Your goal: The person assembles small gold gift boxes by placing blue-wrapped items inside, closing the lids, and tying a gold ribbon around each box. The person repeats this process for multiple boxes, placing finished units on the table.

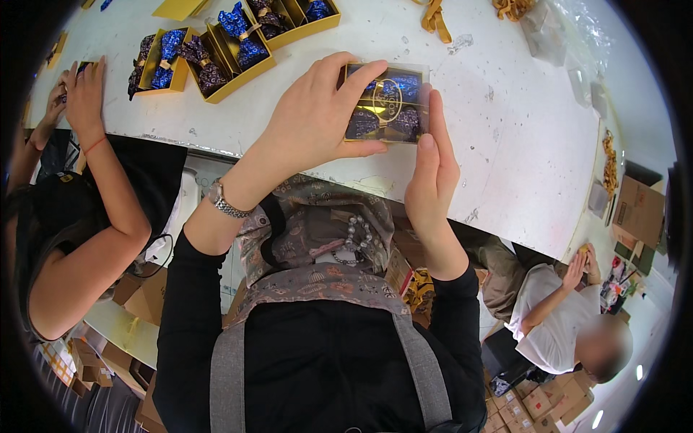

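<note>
Between my hands is a small gold gift box (pixel 385 133) with a clear plastic cover (pixel 414 73) bearing a printed gold emblem with writing. Through the plastic show two bow-shaped bundles, a blue patterned one (pixel 407 86) above and a dark patterned one (pixel 403 120) below. My left hand (pixel 319 111) spans the box from the left, fingers on its far edge and thumb along its near edge. Against the right side of the cover press the fingers and thumb of my right hand (pixel 433 168). My left wrist wears a metal watch (pixel 223 200).
Open gold boxes (pixel 241 78) with blue and dark bows stand on the white table (pixel 520 157) at the far left. Gold ribbons (pixel 435 23) lie at the back. One co-worker's hands (pixel 86 97) are at left; another person (pixel 552 308) sits at right. Cardboard boxes (pixel 639 208) stand beyond.
</note>
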Demonstrator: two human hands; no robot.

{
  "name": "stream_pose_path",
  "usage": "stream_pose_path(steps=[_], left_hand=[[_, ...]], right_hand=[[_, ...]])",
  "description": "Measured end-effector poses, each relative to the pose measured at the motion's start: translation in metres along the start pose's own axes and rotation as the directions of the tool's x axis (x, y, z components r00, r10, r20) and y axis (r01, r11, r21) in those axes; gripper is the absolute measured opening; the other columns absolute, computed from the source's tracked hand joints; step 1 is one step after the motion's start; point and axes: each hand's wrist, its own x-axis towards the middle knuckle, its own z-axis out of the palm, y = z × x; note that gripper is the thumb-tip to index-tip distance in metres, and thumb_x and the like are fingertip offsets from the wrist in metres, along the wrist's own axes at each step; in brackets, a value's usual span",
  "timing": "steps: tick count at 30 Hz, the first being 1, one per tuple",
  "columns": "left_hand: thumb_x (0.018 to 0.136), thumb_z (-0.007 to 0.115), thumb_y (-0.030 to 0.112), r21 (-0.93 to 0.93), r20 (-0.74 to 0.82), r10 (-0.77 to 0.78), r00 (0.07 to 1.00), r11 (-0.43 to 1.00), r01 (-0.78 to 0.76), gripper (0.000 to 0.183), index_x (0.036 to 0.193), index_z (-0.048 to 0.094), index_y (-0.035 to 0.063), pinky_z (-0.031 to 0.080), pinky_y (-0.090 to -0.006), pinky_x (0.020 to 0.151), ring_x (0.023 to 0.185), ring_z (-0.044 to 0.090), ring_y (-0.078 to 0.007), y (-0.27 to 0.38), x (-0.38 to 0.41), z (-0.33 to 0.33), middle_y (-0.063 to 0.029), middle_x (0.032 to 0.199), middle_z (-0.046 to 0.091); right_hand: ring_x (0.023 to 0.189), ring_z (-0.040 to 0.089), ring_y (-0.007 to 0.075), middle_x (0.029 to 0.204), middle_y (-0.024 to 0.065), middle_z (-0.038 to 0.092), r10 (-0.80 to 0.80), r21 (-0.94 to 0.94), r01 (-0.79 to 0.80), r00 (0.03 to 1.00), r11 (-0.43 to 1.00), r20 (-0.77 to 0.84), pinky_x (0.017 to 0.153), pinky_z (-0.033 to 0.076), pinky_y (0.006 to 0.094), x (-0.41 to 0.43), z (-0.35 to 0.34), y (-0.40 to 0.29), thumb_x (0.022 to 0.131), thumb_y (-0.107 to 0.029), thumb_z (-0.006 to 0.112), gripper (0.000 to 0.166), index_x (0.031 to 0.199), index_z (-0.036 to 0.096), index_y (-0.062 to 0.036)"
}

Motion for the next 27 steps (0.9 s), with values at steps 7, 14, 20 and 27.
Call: stream_pose_path(steps=[7, 14, 20, 27], left_hand=[[0.062, 0.086, 0.046, 0.02, -0.027, 0.037, 0.999, 0.999, -0.036, 0.094, 0.141, 0.045, 0.0147, 0.051, -0.0397, 0.087, 0.103, 0.056, -0.0324, -0.0022, -0.0012, 0.0021, -0.015, 0.125, 0.046], [0.061, 0.087, 0.044, 0.007, -0.001, 0.016, 1.0, 1.0, -0.016, 0.096, 0.142, 0.044, 0.0153, 0.05, -0.0403, 0.088, 0.106, 0.055, -0.0326, -0.0004, -0.0007, -0.0003, -0.0145, 0.127, 0.045], [0.062, 0.087, 0.042, -0.046, 0.032, -0.001, 0.999, 0.999, 0.003, 0.096, 0.143, 0.044, 0.0156, 0.05, -0.0405, 0.09, 0.108, 0.054, -0.0338, 0.0016, -0.0009, -0.0019, -0.0148, 0.129, 0.045], [0.067, 0.084, 0.05, -0.002, 0.011, 0.037, 0.999, 0.999, -0.037, 0.09, 0.139, 0.045, 0.0138, 0.052, -0.0388, 0.087, 0.105, 0.056, -0.0329, 0.0014, -0.0006, 0.0002, -0.0168, 0.124, 0.045]], right_hand=[[0.144, 0.029, 0.0339, 0.154, 0.0238, 0.031, 0.009, -0.003, -0.009, 1.0, 1.0, -0.004, 0.117, 0.023, 0.0406, -0.0008, 0.0005, 0.0011, 0.101, -0.01, 0.036, 0.052, 0.149, 0.029, 0.0057], [0.144, 0.03, 0.0343, 0.154, 0.0243, 0.031, 0.026, -0.002, -0.026, 1.0, 1.0, 0.0, 0.117, 0.023, 0.0409, -0.0024, 0.0015, 0.0016, 0.1, -0.011, 0.038, 0.052, 0.149, 0.03, 0.0053], [0.144, 0.03, 0.0347, 0.154, 0.0248, 0.031, 0.034, 0.001, -0.034, 0.999, 0.999, 0.001, 0.116, 0.024, 0.0412, -0.0024, 0.0004, 0.0019, 0.1, -0.011, 0.04, 0.052, 0.149, 0.031, 0.005], [0.143, 0.031, 0.0351, 0.154, 0.0253, 0.031, 0.04, 0.004, -0.04, 0.999, 0.999, 0.007, 0.116, 0.024, 0.0415, -0.0026, -0.0011, 0.0029, 0.1, -0.012, 0.042, 0.053, 0.149, 0.032, 0.0046]])
